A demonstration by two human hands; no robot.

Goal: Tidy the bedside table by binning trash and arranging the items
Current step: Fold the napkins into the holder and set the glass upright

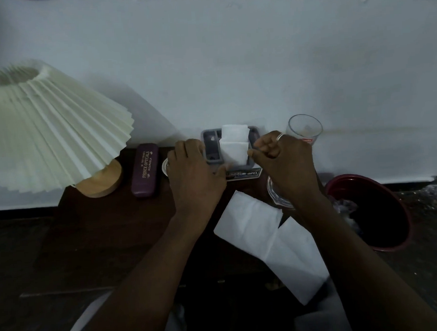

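Note:
A grey plastic holder [210, 150] stands at the back of the dark wooden bedside table [109, 221], with folded white tissues [234, 144] upright in it. My left hand [194, 174] rests against the holder's left side, fingers curled on its rim. My right hand [284, 162] is at the holder's right side, fingers curled shut, pinching the edge of the front tissue. More white tissue sheets [269, 238] lie flat on the table below my hands. A dark red bin [382, 212] with crumpled trash inside sits to the right.
A pleated cream lamp [45, 123] on a wooden base stands at the left. A purple glasses case [145, 169] lies beside it. A clear glass [305, 129] stands at the back right, another glass item [274, 192] lies under my right wrist. A white wall rises behind.

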